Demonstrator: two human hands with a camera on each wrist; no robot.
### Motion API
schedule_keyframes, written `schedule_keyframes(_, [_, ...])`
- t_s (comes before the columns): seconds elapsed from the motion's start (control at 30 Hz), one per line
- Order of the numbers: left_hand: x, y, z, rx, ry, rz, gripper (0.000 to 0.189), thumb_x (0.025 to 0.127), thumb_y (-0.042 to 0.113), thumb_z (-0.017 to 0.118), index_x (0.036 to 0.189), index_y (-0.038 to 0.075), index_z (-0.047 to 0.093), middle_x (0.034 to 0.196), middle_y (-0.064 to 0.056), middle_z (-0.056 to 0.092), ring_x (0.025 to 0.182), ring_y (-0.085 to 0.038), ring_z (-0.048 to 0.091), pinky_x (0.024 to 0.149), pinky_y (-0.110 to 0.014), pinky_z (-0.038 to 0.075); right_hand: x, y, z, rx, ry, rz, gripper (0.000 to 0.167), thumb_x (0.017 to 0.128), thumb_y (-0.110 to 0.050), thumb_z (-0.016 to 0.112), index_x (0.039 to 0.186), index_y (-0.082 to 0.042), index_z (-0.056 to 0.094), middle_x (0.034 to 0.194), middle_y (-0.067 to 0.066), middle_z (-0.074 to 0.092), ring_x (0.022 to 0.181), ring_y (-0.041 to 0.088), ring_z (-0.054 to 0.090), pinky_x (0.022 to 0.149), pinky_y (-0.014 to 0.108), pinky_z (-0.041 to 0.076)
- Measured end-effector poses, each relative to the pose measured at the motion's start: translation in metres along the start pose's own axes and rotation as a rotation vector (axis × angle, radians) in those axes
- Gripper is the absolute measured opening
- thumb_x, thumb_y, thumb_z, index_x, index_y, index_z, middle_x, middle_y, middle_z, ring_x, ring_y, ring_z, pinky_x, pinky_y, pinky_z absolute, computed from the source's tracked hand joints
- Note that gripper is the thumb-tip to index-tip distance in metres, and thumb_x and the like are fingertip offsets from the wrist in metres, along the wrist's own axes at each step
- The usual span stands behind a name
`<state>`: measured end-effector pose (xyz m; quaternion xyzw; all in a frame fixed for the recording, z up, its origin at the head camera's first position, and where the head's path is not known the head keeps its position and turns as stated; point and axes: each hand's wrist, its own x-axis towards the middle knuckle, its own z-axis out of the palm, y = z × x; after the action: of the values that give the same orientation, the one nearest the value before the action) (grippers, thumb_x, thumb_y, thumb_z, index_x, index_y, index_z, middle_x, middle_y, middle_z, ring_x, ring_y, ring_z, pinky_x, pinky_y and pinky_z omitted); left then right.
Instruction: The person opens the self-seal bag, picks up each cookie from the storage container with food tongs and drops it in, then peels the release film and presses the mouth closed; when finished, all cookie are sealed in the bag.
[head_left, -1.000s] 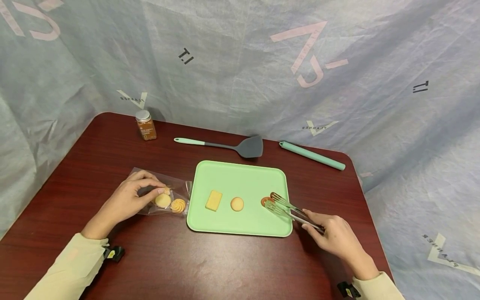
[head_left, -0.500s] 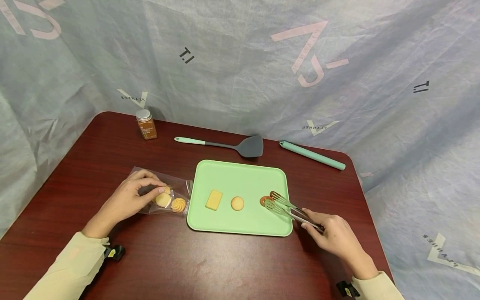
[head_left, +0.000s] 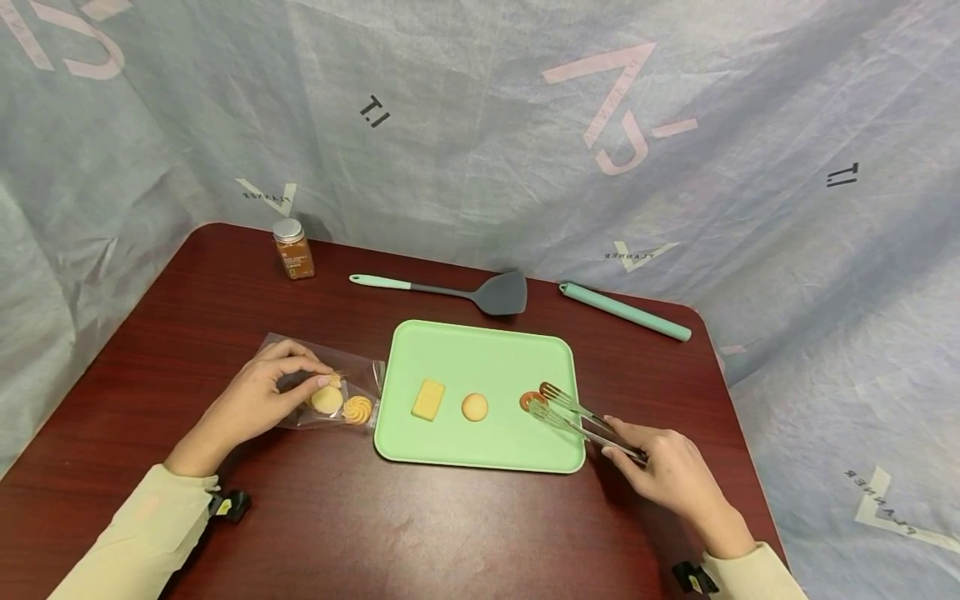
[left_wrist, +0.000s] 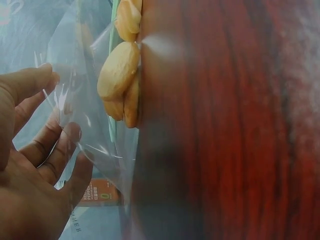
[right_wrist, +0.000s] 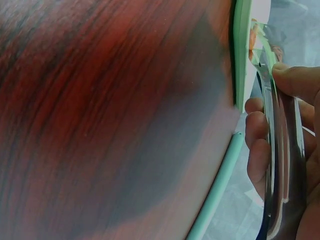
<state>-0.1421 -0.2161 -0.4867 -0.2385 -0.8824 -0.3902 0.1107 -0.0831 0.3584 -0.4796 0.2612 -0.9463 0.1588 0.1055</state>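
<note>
My left hand (head_left: 258, 396) pinches the upper side of a clear plastic bag (left_wrist: 75, 95), its film lifted between thumb and fingers. Inside the bag lie several cookies, among them a swirled cookie (head_left: 357, 409) and a plain round cookie (left_wrist: 119, 71). In my right hand (head_left: 671, 471) are metal tongs (right_wrist: 285, 160), gripped along the arms. Their slotted tips reach over the right end of a green tray (head_left: 480, 346), spread on either side of a reddish-brown ring cookie (head_left: 529, 402). A rectangular cookie (head_left: 428, 400) and a small round cookie (head_left: 474, 407) lie farther left on the tray.
Behind the tray lies a grey spatula (head_left: 501, 294) with a pale green handle. A teal stick (head_left: 626, 312) rests at the back right, and a spice jar (head_left: 292, 250) stands at the back left. Grey cloth (head_left: 450, 125) hangs behind the dark red table (head_left: 420, 533).
The ring cookie sits very slightly farther left than one second ago. Both hands, the bag and the tongs look almost unmoved.
</note>
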Motion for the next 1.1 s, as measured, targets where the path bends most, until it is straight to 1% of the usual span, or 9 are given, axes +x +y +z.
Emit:
schedule_keyframes(0.27, [0.000,0.001,-0.001,0.003,-0.002,-0.004,0.015,0.089,0.009,0.080,0.101,0.018,0.081,0.104,0.006,0.061,0.101,-0.014,0.052,0.083,-0.029,0.041,0.004,0.000,0.001,0.011,-0.025,0.015,0.043,0.087,-0.025,0.082,0.127,-0.011,0.072,0.105,-0.001,0.075,0.064,0.003,0.054,0.054,0.029,0.045])
schedule_keyframes(0.47, [0.000,0.001,-0.001,0.005,-0.004,-0.002,0.015,0.089,0.009,0.081,0.101,0.018,0.080,0.105,0.005,0.061,0.101,-0.014,0.053,0.083,-0.027,0.041,0.007,0.000,0.003,0.019,-0.001,-0.034,0.041,0.086,-0.020,0.083,0.125,-0.011,0.074,0.106,-0.001,0.075,0.070,0.001,0.060,0.055,0.029,0.047])
schedule_keyframes(0.57, [0.000,0.000,-0.001,0.007,-0.003,-0.006,0.015,0.089,0.009,0.080,0.101,0.018,0.080,0.105,0.005,0.061,0.101,-0.014,0.053,0.083,-0.027,0.041,0.007,-0.001,0.005,0.032,0.011,-0.056,0.040,0.086,-0.016,0.082,0.124,-0.008,0.073,0.107,0.000,0.075,0.070,0.001,0.059,0.056,0.027,0.046])
schedule_keyframes(0.63, [0.001,0.000,-0.001,0.008,-0.004,-0.007,0.014,0.089,0.009,0.080,0.101,0.018,0.080,0.105,0.005,0.060,0.102,-0.014,0.053,0.083,-0.027,0.041,0.006,-0.001,0.005,0.035,0.014,-0.056,0.040,0.086,-0.016,0.082,0.124,-0.008,0.073,0.108,0.001,0.075,0.068,0.001,0.057,0.055,0.026,0.045])
schedule_keyframes(0.77, [0.001,0.000,-0.001,0.005,-0.005,-0.005,0.014,0.089,0.010,0.080,0.101,0.018,0.080,0.106,0.005,0.061,0.102,-0.014,0.053,0.083,-0.027,0.041,0.006,-0.002,0.005,0.032,0.024,-0.050,0.040,0.086,-0.017,0.083,0.124,-0.008,0.074,0.110,0.002,0.074,0.070,0.003,0.060,0.056,0.027,0.046])
schedule_keyframes(0.87, [0.001,0.000,-0.001,0.004,-0.002,-0.002,0.015,0.089,0.009,0.081,0.101,0.017,0.080,0.106,0.005,0.061,0.102,-0.014,0.053,0.083,-0.027,0.041,0.006,-0.002,0.005,0.033,0.040,-0.064,0.040,0.085,-0.016,0.083,0.123,-0.007,0.074,0.109,0.002,0.075,0.073,0.004,0.062,0.058,0.028,0.047])
schedule_keyframes(0.93, [0.001,0.000,-0.001,0.004,0.000,-0.002,0.015,0.089,0.009,0.080,0.101,0.017,0.080,0.105,0.005,0.061,0.102,-0.015,0.053,0.083,-0.028,0.041,0.007,-0.003,0.005,0.044,0.044,-0.076,0.040,0.085,-0.015,0.083,0.123,-0.006,0.073,0.108,0.003,0.075,0.070,0.003,0.059,0.058,0.027,0.046])
schedule_keyframes(1.03, [0.000,0.000,-0.001,0.005,0.000,-0.005,0.014,0.090,0.010,0.080,0.102,0.017,0.080,0.106,0.005,0.061,0.102,-0.015,0.053,0.083,-0.028,0.041,0.010,-0.004,0.006,0.045,0.051,-0.068,0.040,0.085,-0.017,0.083,0.123,-0.008,0.074,0.110,0.002,0.074,0.073,0.003,0.062,0.058,0.028,0.047])
schedule_keyframes(1.1, [0.000,0.000,-0.001,0.005,0.000,-0.008,0.014,0.090,0.010,0.080,0.102,0.017,0.080,0.105,0.005,0.061,0.102,-0.015,0.053,0.083,-0.028,0.041,0.012,-0.005,0.007,0.059,0.046,-0.062,0.040,0.086,-0.017,0.083,0.124,-0.008,0.073,0.111,0.001,0.074,0.069,0.002,0.059,0.056,0.027,0.045])
